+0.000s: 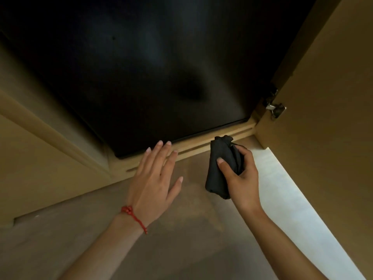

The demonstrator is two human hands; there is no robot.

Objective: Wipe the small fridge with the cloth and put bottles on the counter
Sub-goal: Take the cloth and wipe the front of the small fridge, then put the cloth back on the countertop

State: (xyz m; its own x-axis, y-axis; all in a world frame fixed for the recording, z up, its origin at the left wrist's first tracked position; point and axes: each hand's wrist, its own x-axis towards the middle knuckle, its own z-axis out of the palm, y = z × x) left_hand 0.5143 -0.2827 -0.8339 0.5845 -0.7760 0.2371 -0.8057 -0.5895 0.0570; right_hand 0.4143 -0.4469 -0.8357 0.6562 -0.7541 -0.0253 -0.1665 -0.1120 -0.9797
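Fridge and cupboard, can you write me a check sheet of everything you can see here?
Surface: brown carpeted floor in front of the cupboard; no counter in view.
Job's things: small black fridge with a flat glossy door, door closed, set inside the tan wooden cupboard frame; bunched dark grey cloth; no bottles seen.
Clutter: nothing seen.
Hands: left hand open with fingers straight, reaching to the fridge's lower edge; right hand grips the cloth.
Cables: nothing seen.
Surroundings: open tan cupboard door at right with a metal hinge; red beaded bracelet on the left wrist; pale floor strip at right.
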